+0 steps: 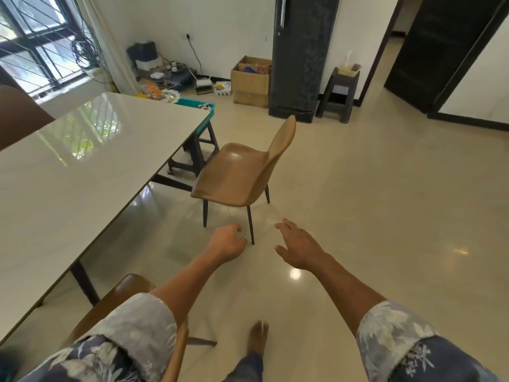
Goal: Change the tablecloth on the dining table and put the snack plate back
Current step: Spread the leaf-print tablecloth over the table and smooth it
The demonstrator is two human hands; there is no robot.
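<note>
head view: left hand (227, 242) and right hand (297, 248) hover beside bare dining table (68, 175).

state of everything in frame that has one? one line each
dining table: bare, no cloth or plate on the visible part
tan chair: upright, standing clear of the table, seat empty
left hand: loosely curled, holds nothing
right hand: fingers spread, holds nothing
cardboard box: flaps open, items inside
black fridge: door shut
</note>
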